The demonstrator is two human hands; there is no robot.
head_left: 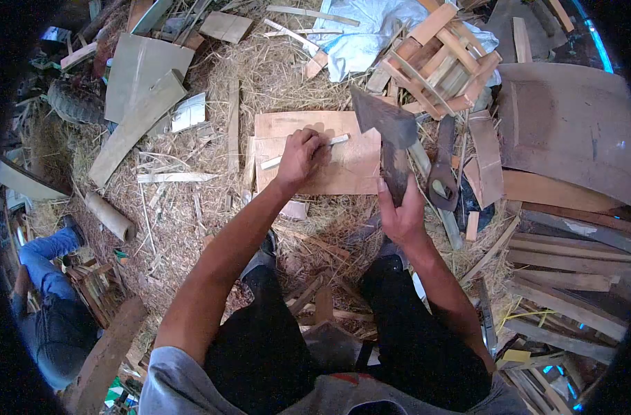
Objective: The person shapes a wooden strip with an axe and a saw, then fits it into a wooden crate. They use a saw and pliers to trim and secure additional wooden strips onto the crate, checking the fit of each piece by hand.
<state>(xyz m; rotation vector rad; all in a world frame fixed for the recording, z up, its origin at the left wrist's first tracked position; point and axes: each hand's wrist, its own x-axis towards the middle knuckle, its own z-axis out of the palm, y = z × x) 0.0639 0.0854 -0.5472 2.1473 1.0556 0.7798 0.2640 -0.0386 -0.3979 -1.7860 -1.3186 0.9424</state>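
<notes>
My left hand [303, 158] is closed over a narrow white strip [339, 140], whose two ends stick out on either side of the fingers. Beneath them lies a flat, pale reddish wooden board [288, 181] on the straw-covered ground. In my right hand [403, 216] is a dark wooden piece with a broad angled head [383, 119], gripped by its narrow lower part. That head overlaps the board's right edge. Just to the right lies a dark tool with a holed handle [443, 188], like a hand saw.
A small wooden frame stool [441, 61] stands at the back right beside a white plastic sheet [357, 34]. Large curved panels [568, 124] and stacked planks [561, 261] fill the right side. At left are a cardboard-like tube [111, 216], a long plank [137, 128] and another person [56, 304].
</notes>
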